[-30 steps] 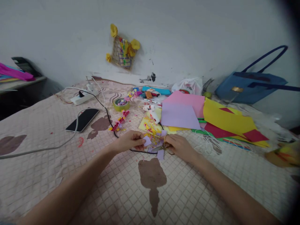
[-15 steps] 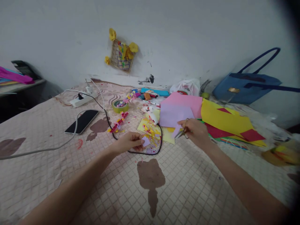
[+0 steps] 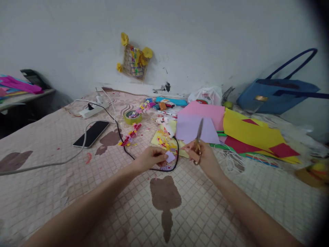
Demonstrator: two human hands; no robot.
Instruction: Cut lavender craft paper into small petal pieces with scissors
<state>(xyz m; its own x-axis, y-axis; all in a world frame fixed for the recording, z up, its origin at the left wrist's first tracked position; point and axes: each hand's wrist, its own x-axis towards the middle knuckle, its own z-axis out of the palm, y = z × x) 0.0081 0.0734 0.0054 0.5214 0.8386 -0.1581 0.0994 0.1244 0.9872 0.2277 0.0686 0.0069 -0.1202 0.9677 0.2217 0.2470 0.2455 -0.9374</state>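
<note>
Between the thumb and fingers of my left hand is a small lilac paper piece. My right hand is closed around the handles of a pair of scissors, whose blades point up and away from me. Behind the scissors lies a larger lilac sheet, partly over a pink sheet. Just beyond my left hand, yellow, pink and lilac paper scraps are heaped on a pale yellow sheet. A white glue gun rests among them, its black cord looping around the scraps.
To the left are a phone, a power strip and a tape roll. A decorated pink strip lies near the cord. Yellow sheets, white string and a blue bag are on the right.
My right hand has turned the scissors from pointing left to pointing up, and a lilac strip no longer shows in it. My left hand has moved right with the small lilac piece.
</note>
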